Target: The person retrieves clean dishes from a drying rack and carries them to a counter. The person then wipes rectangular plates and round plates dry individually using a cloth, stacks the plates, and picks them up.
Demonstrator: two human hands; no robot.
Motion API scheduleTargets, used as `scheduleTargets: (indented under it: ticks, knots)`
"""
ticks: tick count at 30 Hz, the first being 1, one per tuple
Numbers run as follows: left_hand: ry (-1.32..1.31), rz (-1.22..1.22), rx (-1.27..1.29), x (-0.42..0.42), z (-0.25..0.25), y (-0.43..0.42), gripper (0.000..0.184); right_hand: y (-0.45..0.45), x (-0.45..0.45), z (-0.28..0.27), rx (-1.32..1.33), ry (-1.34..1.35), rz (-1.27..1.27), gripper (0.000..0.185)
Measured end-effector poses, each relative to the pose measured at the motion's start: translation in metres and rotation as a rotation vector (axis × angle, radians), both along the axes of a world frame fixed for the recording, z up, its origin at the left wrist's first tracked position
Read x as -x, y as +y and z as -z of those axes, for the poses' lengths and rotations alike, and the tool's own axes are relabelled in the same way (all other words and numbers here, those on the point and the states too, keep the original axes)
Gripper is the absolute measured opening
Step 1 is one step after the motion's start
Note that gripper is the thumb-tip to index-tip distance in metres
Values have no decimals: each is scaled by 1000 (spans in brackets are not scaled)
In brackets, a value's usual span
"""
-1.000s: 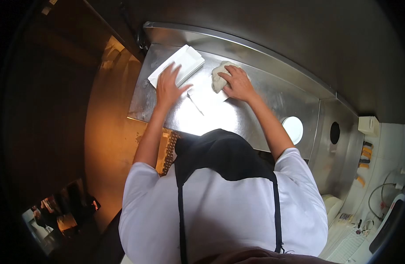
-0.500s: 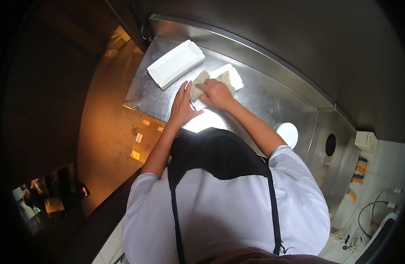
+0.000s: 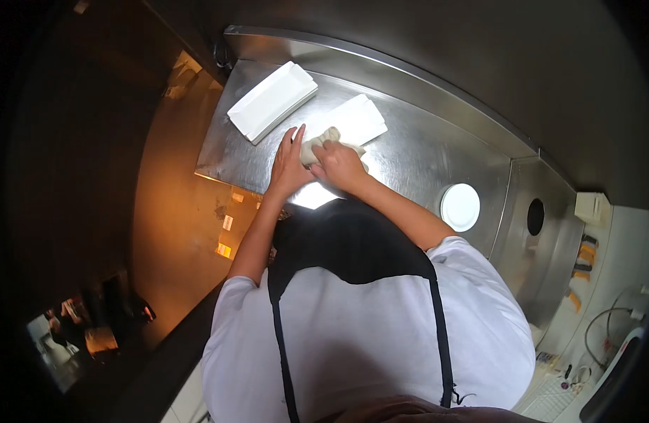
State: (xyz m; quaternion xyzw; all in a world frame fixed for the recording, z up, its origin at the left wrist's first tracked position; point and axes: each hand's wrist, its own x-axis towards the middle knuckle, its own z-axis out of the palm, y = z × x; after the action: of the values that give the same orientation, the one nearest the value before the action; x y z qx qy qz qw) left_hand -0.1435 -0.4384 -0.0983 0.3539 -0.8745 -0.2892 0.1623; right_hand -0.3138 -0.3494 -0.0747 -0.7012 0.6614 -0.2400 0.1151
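My right hand [image 3: 341, 167] is closed on a bunched beige cloth [image 3: 331, 135] and presses it to the near part of a white rectangular plate [image 3: 358, 118]. My left hand [image 3: 289, 168] has its fingers stretched out and rests at the plate's near left side. Whether its fingertips touch the plate or only the cloth I cannot tell. The plate's near end is hidden by the cloth and my hands. Left of it, on the steel counter [image 3: 416, 151], lies a stack of similar white rectangular plates [image 3: 271, 102].
Round white plates [image 3: 460, 207] sit on the counter's right side, near my right forearm. A raised steel ledge [image 3: 381, 62] runs along the back. Further right are a steel section with a dark round hole [image 3: 535, 216] and yellow-handled tools [image 3: 585, 261] on a tiled wall.
My right hand has drawn the cloth from the far part of the plate toward its near end, uncovering more white surface. My left hand stays nearly in place. The view has shifted slightly.
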Motion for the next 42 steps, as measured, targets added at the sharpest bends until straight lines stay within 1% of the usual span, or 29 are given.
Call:
scheduleTargets:
  ticks: [1, 2, 3, 6, 9, 12, 15, 16, 17, 19, 20, 22, 23, 25, 26, 27, 29, 30, 31, 32, 33, 34, 35, 36, 37, 38, 40, 42]
  knots:
    - [-7, 21, 22, 0, -4, -3, 128, 8, 5, -7, -23, -15, -1, 38]
    - [-31, 5, -15, 1, -7, -1, 127, 16, 13, -10, -48, -29, -2, 38]
    - [-43, 6, -28, 2, -11, -2, 127, 22, 28, -3, -24, -29, 20, 39]
    - [-66, 9, -67, 1, -11, -2, 129, 25, 100, -3, -163, 185, 261, 37]
    - [-139, 57, 1, 2, -9, -4, 130, 31, 179, -17, -276, 410, 501, 30]
    - [-137, 135, 129, 10, -19, -10, 128, 53, 189, -53, -166, 191, 768, 34]
    - [-120, 192, 179, 46, -21, -10, 132, 65, 173, -56, -53, -348, 896, 43]
    - [-97, 218, 189, 61, -16, -11, 126, 67, 165, -46, 24, -606, 847, 47]
    - [-129, 213, 199, 73, -11, -10, 124, 73, 158, -39, -6, -659, 851, 44]
    - [-195, 203, 221, 91, -8, -9, 121, 80, 130, -47, 13, -790, 801, 41]
    - [-157, 202, 215, 94, -9, -12, 114, 85, 124, -47, 32, -874, 794, 40]
    - [-156, 227, 190, 93, -13, -18, 110, 93, 113, -45, 61, -1044, 773, 39]
    - [-158, 239, 178, 91, -16, -22, 109, 97, 108, -47, 129, -1214, 760, 39]
    - [-61, 201, 99, 88, -21, -31, 102, 101, 103, -52, 272, -1556, 725, 41]
    - [-14, 188, 58, 86, -23, -34, 98, 103, 106, -51, 297, -1535, 673, 44]
    - [29, 184, -2, 84, -28, -38, 97, 100, 103, -58, 379, -1555, 642, 44]
    - [120, 187, -113, 84, -41, -48, 94, 84, 89, -88, 561, -1583, 572, 46]
    - [208, 228, -194, 82, -44, -53, 84, 72, 83, -100, 614, -1578, 562, 44]
    - [362, 231, -544, 82, -62, -50, 81, 61, 80, -103, 558, -1491, 507, 44]
    - [508, 227, -897, 80, -82, -44, 79, 47, 73, -106, 464, -1246, 483, 42]
    - [648, 214, -1252, 80, -97, -37, 77, 34, 75, -84, 298, -990, 408, 49]
    - [830, 189, -1385, 85, -102, -28, 70, 4, 44, -93, 487, -702, 301, 56]
    - [944, 172, -1337, 100, -39, -47, 69, -7, 13, -105, 568, -404, 310, 69]
    - [1187, 410, -1614, 95, -53, -52, 68, -8, -4, -107, 570, -231, 250, 72]
    - [1279, 463, -1679, 86, -68, -53, 70, -9, -14, -110, 570, -59, 186, 75]
    - [1367, 522, -1746, 77, -84, -54, 71, -14, -18, -112, 550, -30, 159, 76]
    - [1234, 211, -1498, 55, -94, -44, 77, -19, -26, -116, 497, 17, 111, 78]
    - [1278, 158, -1448, 56, -98, -28, 83, -40, -18, -134, 526, -20, 164, 76]
